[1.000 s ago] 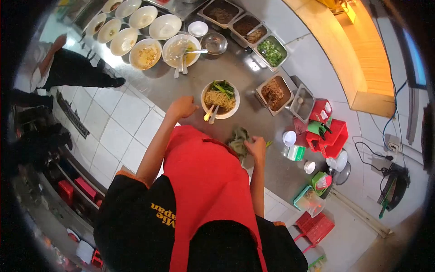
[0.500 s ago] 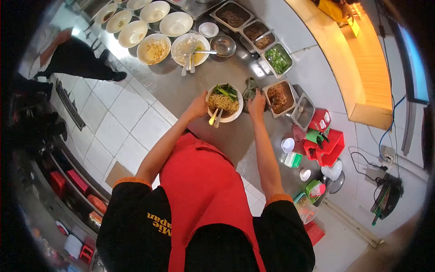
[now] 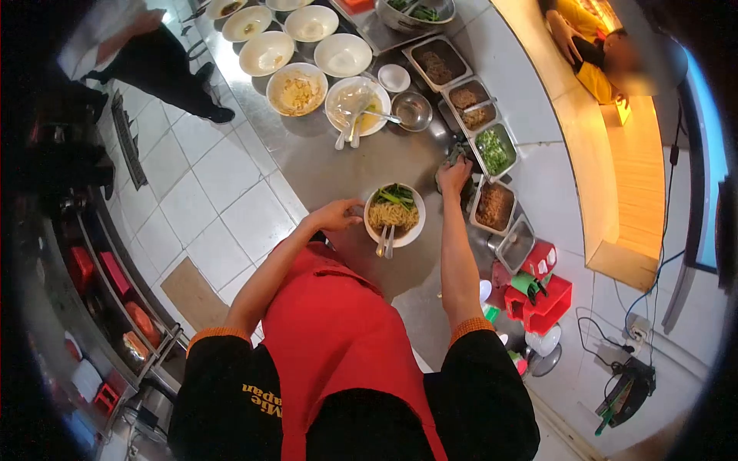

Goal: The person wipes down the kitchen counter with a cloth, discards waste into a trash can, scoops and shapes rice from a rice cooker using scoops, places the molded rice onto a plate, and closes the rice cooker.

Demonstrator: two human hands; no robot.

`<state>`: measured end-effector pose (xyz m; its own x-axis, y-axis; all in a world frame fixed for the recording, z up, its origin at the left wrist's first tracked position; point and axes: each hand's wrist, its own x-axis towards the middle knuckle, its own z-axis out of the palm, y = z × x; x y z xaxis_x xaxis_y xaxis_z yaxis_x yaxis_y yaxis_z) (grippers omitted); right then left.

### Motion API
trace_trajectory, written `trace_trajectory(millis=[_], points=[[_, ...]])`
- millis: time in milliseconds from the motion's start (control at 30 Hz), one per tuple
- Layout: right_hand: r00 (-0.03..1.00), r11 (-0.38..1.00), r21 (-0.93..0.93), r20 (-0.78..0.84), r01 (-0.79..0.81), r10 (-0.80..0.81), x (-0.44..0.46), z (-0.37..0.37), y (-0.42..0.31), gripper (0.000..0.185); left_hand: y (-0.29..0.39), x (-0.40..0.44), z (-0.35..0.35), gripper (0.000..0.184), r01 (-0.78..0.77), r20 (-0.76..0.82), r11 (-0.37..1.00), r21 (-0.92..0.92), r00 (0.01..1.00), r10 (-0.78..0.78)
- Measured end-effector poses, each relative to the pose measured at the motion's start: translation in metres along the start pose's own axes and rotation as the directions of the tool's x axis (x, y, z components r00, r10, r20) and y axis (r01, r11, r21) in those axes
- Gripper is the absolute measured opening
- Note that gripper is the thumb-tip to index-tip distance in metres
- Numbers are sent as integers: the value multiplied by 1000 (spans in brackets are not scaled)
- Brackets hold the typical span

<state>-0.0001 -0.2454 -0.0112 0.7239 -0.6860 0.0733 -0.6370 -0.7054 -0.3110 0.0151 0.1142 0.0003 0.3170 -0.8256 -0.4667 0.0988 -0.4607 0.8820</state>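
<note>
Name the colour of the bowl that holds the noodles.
The bowl is white, seen best in the head view.

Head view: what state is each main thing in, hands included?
Noodle bowl: filled, upright, uncovered.
Utensils: leaning in the noodle bowl.
Cloth: bunched.
Left hand: open, beside the noodle bowl.
Right hand: closed on the cloth.
Chopped greens: uncovered.
Brown topping: uncovered.
Stained bowl: smeared inside.
Plastic bag: crumpled.
</note>
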Motion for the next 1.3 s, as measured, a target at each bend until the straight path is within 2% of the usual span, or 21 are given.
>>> trace_trajectory(millis=[33,100,133,200,333,400,467,533,567,633,667,767,833,900,933,1000,1033,1067,1167,1267,1300], points=[[999,999,-24,9,37,-36,1,0,-4,48,-4,-4,-6,51,1,-12,1000,2,1000,-1],[992,992,-30,30,120,-119,4,2,-7,50,-15,-15,-17,44,69,-60,970,-233,995,-85],[992,992,-28,33,125,-124,10,3,-10,50,-21,-22,-22,44,70,-65,969,-235,994,-88],[976,968,-127,9,218,-219,19,6,-10,67,-29,-40,-31,39,-12,-201,934,-358,977,-64],[957,962,-105,169,253,-234,33,-1,-24,64,-30,-73,-48,38,92,-224,948,-306,961,-165],[924,961,-27,283,274,-256,35,-6,-36,59,-36,-79,-51,35,123,-290,959,-254,936,-197],[920,952,-27,269,303,-285,23,-3,-53,53,-45,-76,-48,32,113,-323,954,-279,924,-203],[918,955,76,265,287,-297,13,9,-71,50,-66,-66,-45,27,87,-480,981,-172,862,-161],[886,941,130,316,312,-338,3,-4,-89,47,-65,-66,-44,27,91,-486,980,-177,858,-168],[853,917,153,336,370,-400,-12,13,-99,48,-54,-60,-41,23,39,-599,997,-67,798,-71],[821,892,169,350,418,-451,-20,20,-103,49,-51,-58,-40,23,41,-602,997,-68,795,-74],[805,890,202,380,409,-456,-38,11,-121,51,-40,-54,-35,22,-87,-588,967,-240,805,-74],[784,873,221,383,436,-488,-41,11,-120,54,-31,-62,-36,22,-91,-578,955,-284,810,-94],[823,894,354,393,277,-410,-42,1,-115,60,-27,-74,-38,21,-93,-567,939,-330,815,-119],[823,894,354,395,275,-409,-47,5,-118,60,-28,-81,-41,22,-72,-549,924,-377,821,-160],[856,942,30,408,333,-316,-60,15,-129,59,-32,-97,-47,22,-54,-524,908,-416,830,-191],[855,940,31,406,340,-322,-67,14,-135,48,-33,-104,-50,23,-35,-517,880,-475,820,-247],[856,940,30,403,341,-323,-73,17,-147,48,-36,-111,-52,23,-17,-507,847,-531,808,-301],[848,936,-19,431,351,-309,-92,31,-177,40,-42,-126,-60,24,-36,-548,839,-543,772,-322],[834,896,-67,401,440,-379,-126,50,-192,36,-45,-146,-67,25,-42,-596,841,-539,725,-346],[844,869,-123,335,479,-418,-143,54,-196,36,-45,-155,-70,26,-77,-631,840,-537,698,-339]])
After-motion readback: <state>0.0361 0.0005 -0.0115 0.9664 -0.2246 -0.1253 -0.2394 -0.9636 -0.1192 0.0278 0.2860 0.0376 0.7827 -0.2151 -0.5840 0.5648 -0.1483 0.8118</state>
